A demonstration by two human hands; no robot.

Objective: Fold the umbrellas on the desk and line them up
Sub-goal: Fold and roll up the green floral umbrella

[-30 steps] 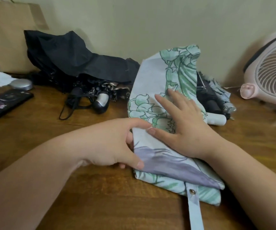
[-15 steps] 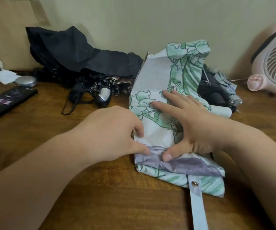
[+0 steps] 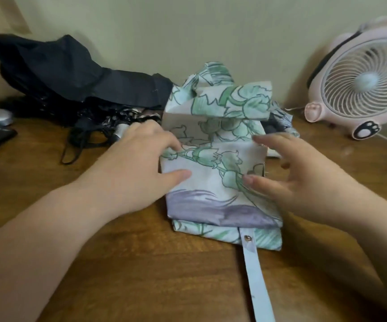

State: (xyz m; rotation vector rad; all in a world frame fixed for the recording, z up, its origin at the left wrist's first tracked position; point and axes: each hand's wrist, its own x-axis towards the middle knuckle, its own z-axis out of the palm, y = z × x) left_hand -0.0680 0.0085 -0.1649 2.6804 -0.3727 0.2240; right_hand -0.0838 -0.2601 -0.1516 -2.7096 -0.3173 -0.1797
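1. Step in hand: we are folding the floral umbrella (image 3: 222, 182), pleating its canopy flat. It is not rolled or strapped yet.
2. The floral umbrella lies mid-desk (image 3: 141, 275), right in front of us. Its near part is folded in flat layers. Its far part is loose, with one flap standing up and curling over.
3. The strap (image 3: 255, 275) trails off the near edge toward us, unfastened, with its snap showing.
4. The left hand (image 3: 141, 163) lies over the canopy's left edge, thumb and fingertips on top of the cloth. We cannot tell whether it pinches a pleat or only presses.
5. The right hand (image 3: 304, 180) is at the right edge, fingers spread and loose, gripping nothing. The thumb tip touches the cloth. The hand is a bit blurred.
6. The black umbrella (image 3: 71, 84) sits back left, collapsed but unfolded, its canopy slumped in a heap. It has not been tidied.
7. Another umbrella (image 3: 283, 122) pokes out behind the floral one on the right. It is mostly hidden, so we cannot tell its state.
8. A fan (image 3: 360, 80) stands at the far right, clear of the work.
9. The next move, we judge, is to bring the raised flap down onto the flat layers. Then the bundle gets rolled tight while one hand pins it, and the strap goes round and snaps shut.
10. The slippery cloth is likely to spring open if both hands lift at once.
11. Progress: early. No umbrella is finished, and nothing is lined up.
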